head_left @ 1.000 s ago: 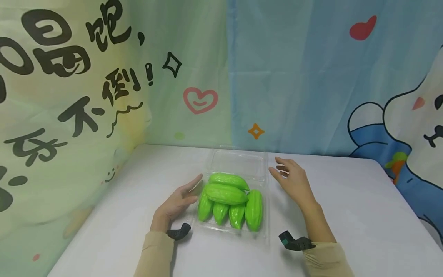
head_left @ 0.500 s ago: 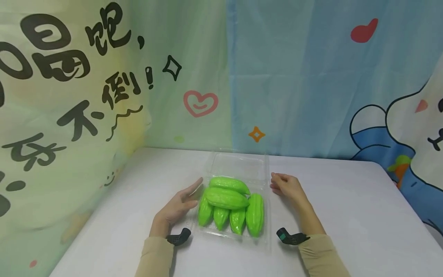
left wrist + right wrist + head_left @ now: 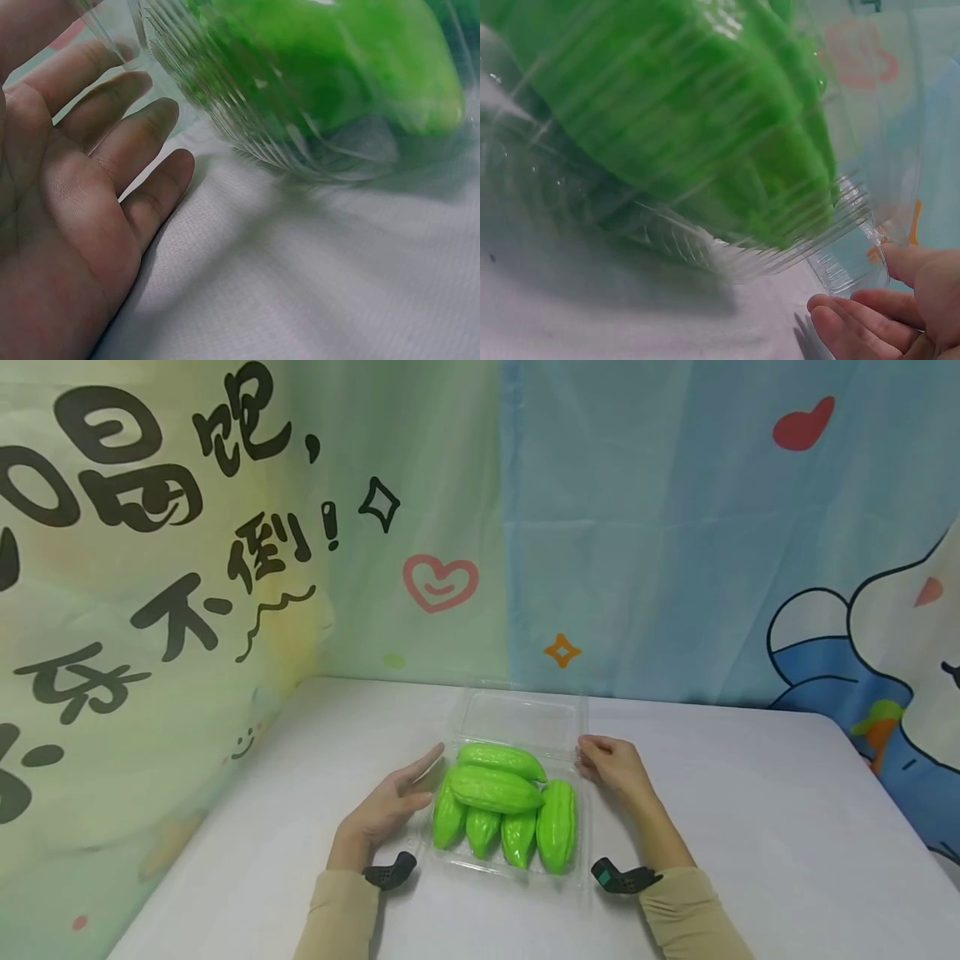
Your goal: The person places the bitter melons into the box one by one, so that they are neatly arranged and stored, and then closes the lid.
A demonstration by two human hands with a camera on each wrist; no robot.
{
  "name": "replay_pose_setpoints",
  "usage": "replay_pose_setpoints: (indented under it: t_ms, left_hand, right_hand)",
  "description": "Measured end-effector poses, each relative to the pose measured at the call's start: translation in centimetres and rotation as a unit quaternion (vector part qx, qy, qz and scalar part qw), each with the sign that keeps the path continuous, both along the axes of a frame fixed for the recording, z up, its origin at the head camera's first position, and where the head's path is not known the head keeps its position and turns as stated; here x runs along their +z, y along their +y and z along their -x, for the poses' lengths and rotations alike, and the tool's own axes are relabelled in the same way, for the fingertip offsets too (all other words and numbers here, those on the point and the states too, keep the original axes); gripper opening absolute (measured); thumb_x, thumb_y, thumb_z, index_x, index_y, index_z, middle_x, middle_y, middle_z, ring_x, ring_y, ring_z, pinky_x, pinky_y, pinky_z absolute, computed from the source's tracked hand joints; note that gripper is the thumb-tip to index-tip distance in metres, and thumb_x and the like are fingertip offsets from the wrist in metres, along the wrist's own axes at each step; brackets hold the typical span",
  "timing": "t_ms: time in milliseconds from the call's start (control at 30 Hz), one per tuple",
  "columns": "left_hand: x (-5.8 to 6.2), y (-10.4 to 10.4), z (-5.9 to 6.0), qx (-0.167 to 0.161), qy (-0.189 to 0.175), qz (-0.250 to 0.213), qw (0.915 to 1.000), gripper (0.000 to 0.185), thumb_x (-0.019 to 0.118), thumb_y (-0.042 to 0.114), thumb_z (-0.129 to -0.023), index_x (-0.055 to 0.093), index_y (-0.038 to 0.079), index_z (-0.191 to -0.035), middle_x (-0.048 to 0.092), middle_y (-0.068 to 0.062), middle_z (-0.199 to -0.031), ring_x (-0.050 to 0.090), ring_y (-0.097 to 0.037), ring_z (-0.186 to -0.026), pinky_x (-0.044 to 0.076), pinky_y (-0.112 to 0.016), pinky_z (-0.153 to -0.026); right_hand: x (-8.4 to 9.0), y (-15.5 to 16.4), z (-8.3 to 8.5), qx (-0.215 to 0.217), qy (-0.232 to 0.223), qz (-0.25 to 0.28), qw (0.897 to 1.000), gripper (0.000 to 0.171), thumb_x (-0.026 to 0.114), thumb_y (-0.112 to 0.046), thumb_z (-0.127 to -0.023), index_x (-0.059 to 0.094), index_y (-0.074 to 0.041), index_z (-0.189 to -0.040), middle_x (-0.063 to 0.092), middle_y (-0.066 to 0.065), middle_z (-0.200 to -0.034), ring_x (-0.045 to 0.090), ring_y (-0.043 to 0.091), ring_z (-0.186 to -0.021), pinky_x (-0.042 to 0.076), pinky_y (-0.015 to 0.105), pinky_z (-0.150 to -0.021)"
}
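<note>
A clear plastic clamshell container (image 3: 583,860) sits on the white table with several green bitter gourds (image 3: 495,789) piled inside. Its clear lid (image 3: 521,722) lies open flat behind it. My left hand (image 3: 390,802) lies beside the container's left wall with straight fingers touching it. In the left wrist view the left hand (image 3: 82,225) rests against the ribbed wall (image 3: 225,112) in front of a gourd (image 3: 360,67). My right hand (image 3: 611,768) is curled at the right side by the hinge. In the right wrist view the right hand (image 3: 885,315) pinches the lid (image 3: 847,270) corner beside the gourds (image 3: 682,112).
Printed fabric backdrops (image 3: 637,568) hang close behind and along the left of the table (image 3: 750,827). Black wrist cameras (image 3: 386,870) sit on both forearms. The table's right edge runs near the frame's right side.
My right hand came down and in from the lid's far right side, and its fingers curled onto the plastic by the hinge. The left hand stayed in place.
</note>
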State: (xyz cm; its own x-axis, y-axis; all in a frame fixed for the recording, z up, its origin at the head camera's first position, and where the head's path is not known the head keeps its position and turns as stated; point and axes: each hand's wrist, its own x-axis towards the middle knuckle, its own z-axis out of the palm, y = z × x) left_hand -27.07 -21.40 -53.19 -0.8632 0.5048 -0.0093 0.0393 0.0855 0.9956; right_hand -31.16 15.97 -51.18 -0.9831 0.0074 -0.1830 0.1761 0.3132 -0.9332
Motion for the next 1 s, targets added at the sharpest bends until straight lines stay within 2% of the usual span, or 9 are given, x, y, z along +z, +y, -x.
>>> replay_pose_setpoints:
  t_ms: [200,467,600,733,833,1000]
  left_hand:
    - [0.2,0.0,-0.1,-0.002,0.001,-0.005,1.0000,0.073,0.067,0.020,-0.088,0.029,0.028,-0.150,0.019,0.008,-0.159,0.019,-0.021,-0.146,0.006,-0.045,-0.120]
    - [0.3,0.0,-0.1,-0.008,0.006,-0.010,0.9999,0.073,0.066,0.019,-0.088,0.027,0.024,-0.150,0.017,0.006,-0.159,0.018,-0.022,-0.146,0.007,-0.043,-0.120]
    - [0.4,0.0,0.0,-0.008,0.008,-0.010,0.9999,0.073,0.066,0.019,-0.089,0.027,0.024,-0.150,0.017,0.007,-0.159,0.018,-0.022,-0.146,0.009,-0.040,-0.120]
    - [0.5,0.1,0.0,-0.008,0.006,-0.010,0.9999,0.074,0.066,0.020,-0.088,0.027,0.023,-0.151,0.017,0.007,-0.159,0.018,-0.022,-0.146,0.011,-0.039,-0.120]
    - [0.6,0.1,-0.1,-0.007,0.004,-0.013,0.9999,0.074,0.066,0.020,-0.088,0.027,0.022,-0.151,0.017,0.006,-0.160,0.017,-0.022,-0.147,0.011,-0.039,-0.120]
    - [0.4,0.1,-0.1,-0.004,0.004,-0.013,0.9999,0.075,0.068,0.023,-0.087,0.028,0.024,-0.150,0.018,0.008,-0.159,0.018,-0.022,-0.146,0.010,-0.040,-0.120]
  right_hand:
    - [0.6,-0.1,-0.3,0.006,0.023,-0.029,0.999,0.051,0.051,-0.031,-0.098,0.047,0.003,-0.136,0.056,0.023,-0.131,0.062,0.021,-0.107,0.056,0.019,-0.082]
    - [1.1,-0.2,-0.6,-0.003,0.037,-0.019,0.999,0.049,0.054,-0.026,-0.097,0.047,0.002,-0.137,0.057,0.023,-0.130,0.065,0.018,-0.106,0.054,0.023,-0.088]
    - [1.3,-0.2,-0.7,-0.004,0.048,-0.021,0.999,0.050,0.055,-0.026,-0.097,0.045,0.002,-0.138,0.056,0.023,-0.132,0.062,0.025,-0.113,0.053,0.022,-0.089]
    - [1.5,-0.2,-0.7,-0.006,0.061,-0.034,0.998,0.053,0.056,-0.028,-0.096,0.045,0.002,-0.138,0.054,0.023,-0.133,0.056,0.032,-0.122,0.050,0.030,-0.096]
    - [1.7,-0.2,-0.7,-0.011,0.071,-0.045,0.996,0.053,0.058,-0.029,-0.095,0.046,-0.001,-0.138,0.054,0.021,-0.134,0.054,0.031,-0.124,0.049,0.033,-0.099]
    - [1.9,-0.1,-1.0,-0.015,0.086,-0.027,0.996,0.052,0.060,-0.025,-0.094,0.046,-0.003,-0.138,0.055,0.018,-0.135,0.054,0.028,-0.125,0.051,0.019,-0.092]
